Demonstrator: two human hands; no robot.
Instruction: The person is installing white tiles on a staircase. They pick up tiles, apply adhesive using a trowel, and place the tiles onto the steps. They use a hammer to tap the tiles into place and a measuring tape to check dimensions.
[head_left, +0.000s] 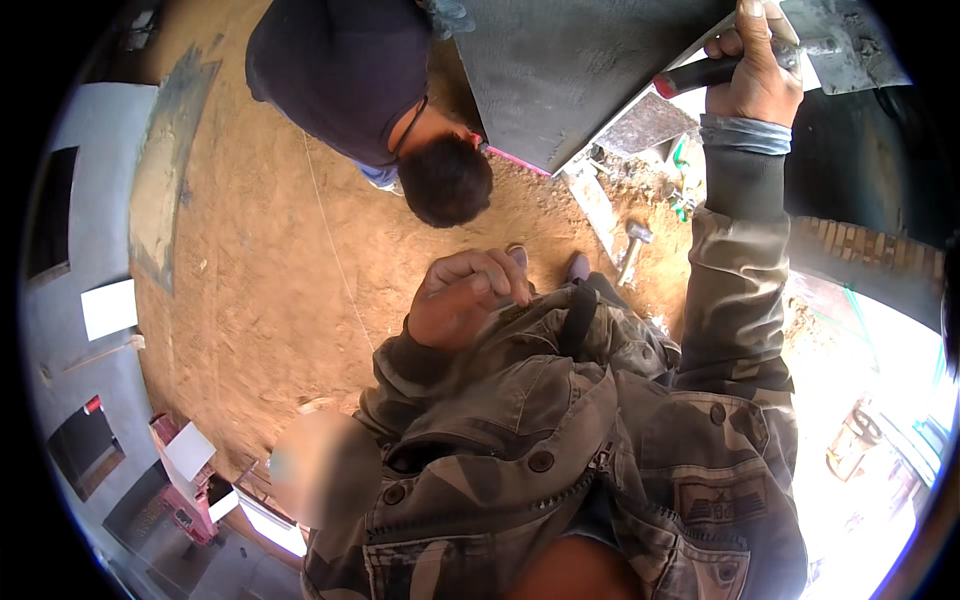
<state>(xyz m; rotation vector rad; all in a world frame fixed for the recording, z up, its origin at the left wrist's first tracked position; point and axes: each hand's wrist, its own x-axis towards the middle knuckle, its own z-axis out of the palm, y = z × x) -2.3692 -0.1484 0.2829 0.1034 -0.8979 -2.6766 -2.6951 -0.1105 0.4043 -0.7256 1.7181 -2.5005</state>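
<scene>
My right hand [757, 80] reaches up and away at the upper right, fingers wrapped round the dark handle of a trowel [700, 76] with a red end. The trowel's grey, mortar-smeared blade [855, 50] extends right of the hand. Left of that hand is a large dark grey, smoothed surface [570, 70] with a pale edge. My left hand [462, 300] is held by my waist in front of the camouflage jacket, its fingers curled in. Whether anything is inside them is hidden.
A co-worker [350, 90] in a dark shirt bends at the left of the grey surface, a gloved hand [450, 17] near its edge. A hammer [633, 250] lies on the dirt floor [240, 260] beside rubble. A thin string [330, 235] crosses the floor. Grey walls [105, 220] stand left.
</scene>
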